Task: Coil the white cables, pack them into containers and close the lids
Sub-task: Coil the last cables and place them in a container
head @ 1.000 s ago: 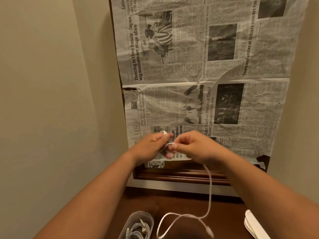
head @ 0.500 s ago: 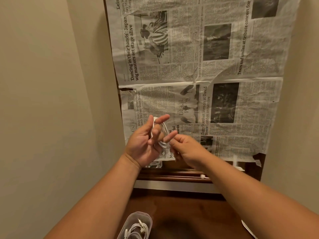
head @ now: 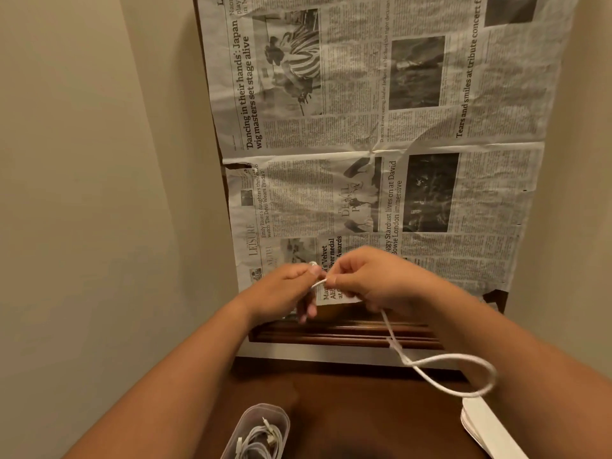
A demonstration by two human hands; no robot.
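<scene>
White thin cable (head: 463, 356) is pinched at one short taut stretch by the fingertips of both hands. The left hand (head: 281, 288) presses thumb and forefinger together on the cable's end, with its other fingers (head: 306, 308) curled loosely below. Whether more cable lies wound inside that palm cannot be told. The right hand (head: 377, 281), just beside the left and almost touching it, pinches the same stretch between its thumb and curled fingers. From under the right hand the cable drops toward the near right, crosses over itself and opens into one slack loop, which hangs in the air above the counter close to the right forearm.

Both hands are raised in front of a creased grey newspaper sheet (head: 364, 180) that covers the far wall. A dark brown wooden frame moulding (head: 331, 334) runs along the sheet's lower edge. Below it lies the dark brown wooden counter (head: 347, 409).

At the near left of the counter stands a clear plastic open-topped container (head: 246, 425) with rounded corners, and coiled white cables (head: 261, 440) lie inside it. At the near right a flat white plastic piece (head: 486, 429) is cut off by the picture's edge. Plain beige walls (head: 99, 160) close in on the left and right.
</scene>
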